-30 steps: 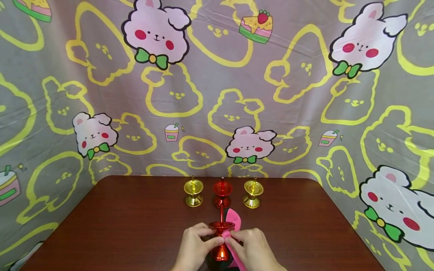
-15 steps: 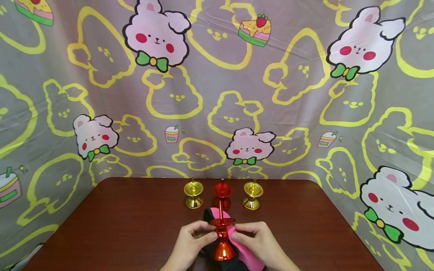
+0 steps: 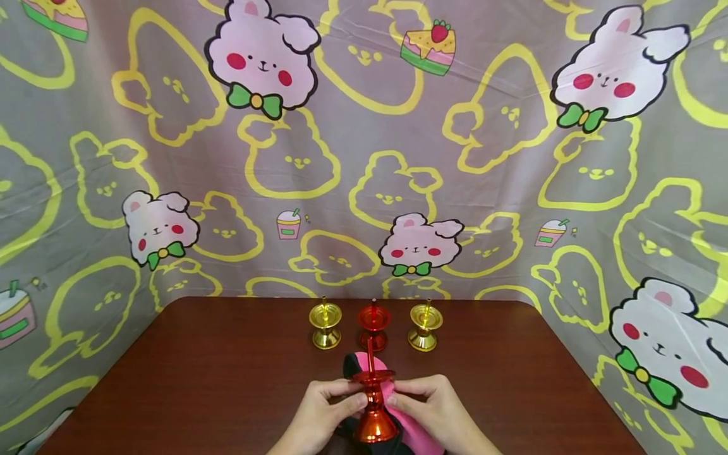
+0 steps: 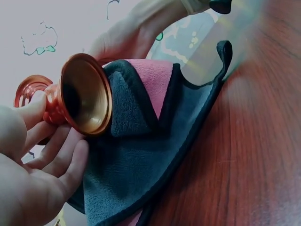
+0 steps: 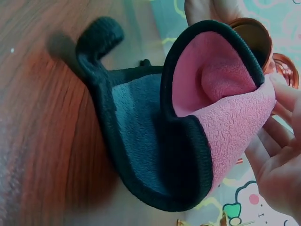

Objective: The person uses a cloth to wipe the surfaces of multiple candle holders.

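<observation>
A shiny red candle holder (image 3: 376,428) with a thin spike on top is held upright above the near part of the table. My left hand (image 3: 325,409) pinches its narrow stem between thumb and fingers. On the other side, my right hand (image 3: 436,404) pinches a pink and dark grey cloth (image 3: 419,436) against the stem, below the dish. The left wrist view shows the holder's hollow base (image 4: 87,96) beside the dark-edged cloth (image 4: 131,165). In the right wrist view, the cloth's pink side (image 5: 235,127) is folded outward and partly covers the holder. Some fingertips are hidden behind stem and cloth.
Towards the back of the brown table (image 3: 216,373) stand a gold candle holder (image 3: 326,335), a red candle holder (image 3: 373,319) and another gold candle holder (image 3: 423,335) in a row. A patterned curtain (image 3: 352,139) surrounds the table's back and sides.
My right hand has shifted right, away from the left thumb. The cloth has swung round, and its upper edge now shows left of the spike. Over the last half second little moved.
</observation>
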The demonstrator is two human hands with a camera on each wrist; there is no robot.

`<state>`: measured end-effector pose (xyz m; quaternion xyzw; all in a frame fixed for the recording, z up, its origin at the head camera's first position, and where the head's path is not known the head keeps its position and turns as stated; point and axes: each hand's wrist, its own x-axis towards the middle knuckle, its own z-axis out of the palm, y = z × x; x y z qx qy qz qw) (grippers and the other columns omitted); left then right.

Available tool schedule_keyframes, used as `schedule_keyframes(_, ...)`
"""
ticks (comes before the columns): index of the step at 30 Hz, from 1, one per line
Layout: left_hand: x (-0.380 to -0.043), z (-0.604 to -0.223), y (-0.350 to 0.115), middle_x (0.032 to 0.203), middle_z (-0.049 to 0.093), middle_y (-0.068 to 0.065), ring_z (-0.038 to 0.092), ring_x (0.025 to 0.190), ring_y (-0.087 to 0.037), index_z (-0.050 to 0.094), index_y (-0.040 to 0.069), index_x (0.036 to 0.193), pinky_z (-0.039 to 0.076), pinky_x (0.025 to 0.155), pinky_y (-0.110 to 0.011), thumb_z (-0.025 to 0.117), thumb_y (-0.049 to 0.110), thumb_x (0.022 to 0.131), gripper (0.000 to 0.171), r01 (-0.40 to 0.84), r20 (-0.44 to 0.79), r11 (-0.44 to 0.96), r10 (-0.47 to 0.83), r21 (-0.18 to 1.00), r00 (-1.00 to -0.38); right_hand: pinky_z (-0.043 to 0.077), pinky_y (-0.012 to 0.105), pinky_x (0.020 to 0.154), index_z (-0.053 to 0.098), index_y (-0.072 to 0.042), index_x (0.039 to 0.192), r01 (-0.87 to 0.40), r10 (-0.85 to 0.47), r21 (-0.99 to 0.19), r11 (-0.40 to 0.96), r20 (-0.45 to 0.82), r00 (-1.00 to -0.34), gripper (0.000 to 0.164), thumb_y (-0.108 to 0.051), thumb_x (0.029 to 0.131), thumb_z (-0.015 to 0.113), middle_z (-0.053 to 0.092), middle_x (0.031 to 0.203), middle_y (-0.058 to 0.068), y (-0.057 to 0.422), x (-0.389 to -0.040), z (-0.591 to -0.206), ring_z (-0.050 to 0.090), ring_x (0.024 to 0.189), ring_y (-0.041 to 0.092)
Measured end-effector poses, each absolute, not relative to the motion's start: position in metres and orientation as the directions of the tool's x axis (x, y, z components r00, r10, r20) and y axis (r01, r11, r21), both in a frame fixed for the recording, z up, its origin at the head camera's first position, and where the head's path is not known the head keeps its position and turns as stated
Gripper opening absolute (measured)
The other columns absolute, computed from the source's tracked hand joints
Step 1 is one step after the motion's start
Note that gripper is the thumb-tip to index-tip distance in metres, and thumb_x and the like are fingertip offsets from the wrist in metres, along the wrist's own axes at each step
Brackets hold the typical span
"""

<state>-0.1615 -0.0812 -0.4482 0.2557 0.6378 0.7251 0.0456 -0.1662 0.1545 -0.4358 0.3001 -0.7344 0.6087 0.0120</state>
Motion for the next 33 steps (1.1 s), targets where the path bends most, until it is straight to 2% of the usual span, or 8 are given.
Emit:
schedule_keyframes(4,-0.161,-0.448,-0.079,0.104,0.071,-0.021,0.068,0.080,-0.010,0.067,-0.018,0.111,0.058,0.071,-0.031,0.068,0.001,0.094,0.026,0.321,0.348,-0.135,0.338,0.937,-0.874,0.058,0.030,0.070,0.076,0.003,0.106,-0.482,-0.399,-0.866,0.130,0.400,-0.825,0.023,-0.014,0.091,0.076,0.075,0.097,0.010,0.152,-0.166,-0.434,0.070,0.083,0.010)
schedule_keyframes(8,-0.160,-0.447,-0.075,0.095,0.072,-0.011,0.065,0.078,-0.008,0.074,-0.010,0.105,0.056,0.069,-0.027,0.074,0.004,0.089,0.021,0.325,0.325,-0.041,0.253,0.945,-0.911,0.058,0.028,0.069,0.078,0.000,0.104,-0.543,-0.373,-0.819,0.185,0.452,-0.810,0.022,-0.016,0.089,0.077,0.076,0.095,0.008,0.149,-0.165,-0.433,0.070,0.083,0.008)
schedule_keyframes(12,-0.158,-0.444,-0.071,0.090,0.071,-0.007,0.062,0.080,-0.007,0.078,-0.003,0.099,0.054,0.069,-0.023,0.080,0.008,0.084,0.019,0.305,0.297,0.028,0.161,0.952,-0.941,0.057,0.024,0.066,0.080,-0.003,0.100,-0.623,-0.352,-0.746,0.236,0.531,-0.770,0.017,-0.015,0.088,0.078,0.076,0.092,0.005,0.146,-0.163,-0.433,0.068,0.080,0.005)
schedule_keyframes(17,-0.156,-0.443,-0.066,0.085,0.069,-0.004,0.060,0.077,-0.006,0.080,0.001,0.095,0.052,0.065,-0.022,0.084,0.009,0.080,0.018,0.297,0.289,0.070,0.098,0.952,-0.952,0.055,0.018,0.063,0.081,-0.006,0.095,-0.698,-0.340,-0.652,0.297,0.611,-0.715,0.010,-0.011,0.086,0.079,0.076,0.088,0.002,0.143,-0.162,-0.433,0.065,0.077,0.000)
schedule_keyframes(19,-0.155,-0.444,-0.064,0.084,0.068,-0.002,0.058,0.075,-0.005,0.081,0.002,0.093,0.051,0.062,-0.021,0.085,0.010,0.079,0.017,0.310,0.303,0.102,0.079,0.945,-0.950,0.053,0.016,0.062,0.081,-0.008,0.093,-0.711,-0.335,-0.621,0.330,0.627,-0.704,0.008,-0.010,0.085,0.080,0.076,0.086,0.000,0.141,-0.162,-0.433,0.063,0.074,-0.004)
schedule_keyframes(23,-0.154,-0.447,-0.060,0.082,0.067,0.004,0.059,0.076,-0.004,0.082,0.006,0.092,0.050,0.066,-0.022,0.087,0.015,0.078,0.017,0.380,0.381,0.191,0.032,0.905,-0.924,0.047,0.011,0.055,0.081,-0.013,0.088,-0.732,-0.336,-0.541,0.415,0.657,-0.675,0.007,-0.009,0.083,0.082,0.074,0.079,-0.008,0.137,-0.160,-0.432,0.054,0.067,-0.012)
schedule_keyframes(28,-0.153,-0.452,-0.056,0.076,0.063,0.009,0.058,0.073,-0.005,0.082,0.007,0.089,0.048,0.065,-0.022,0.089,0.016,0.075,0.017,0.471,0.497,0.289,-0.021,0.833,-0.867,0.031,0.006,0.046,0.075,-0.021,0.077,-0.756,-0.355,-0.426,0.498,0.695,-0.625,0.016,-0.008,0.079,0.084,0.059,0.063,-0.020,0.133,-0.157,-0.431,0.036,0.058,-0.016)
schedule_keyframes(33,-0.153,-0.453,-0.055,0.076,0.063,0.010,0.056,0.071,-0.003,0.082,0.009,0.087,0.047,0.061,-0.022,0.089,0.020,0.075,0.018,0.456,0.487,0.310,-0.024,0.834,-0.873,0.029,0.006,0.047,0.074,-0.021,0.076,-0.762,-0.359,-0.375,0.527,0.714,-0.600,0.017,-0.007,0.078,0.085,0.056,0.061,-0.020,0.131,-0.156,-0.431,0.033,0.057,-0.015)
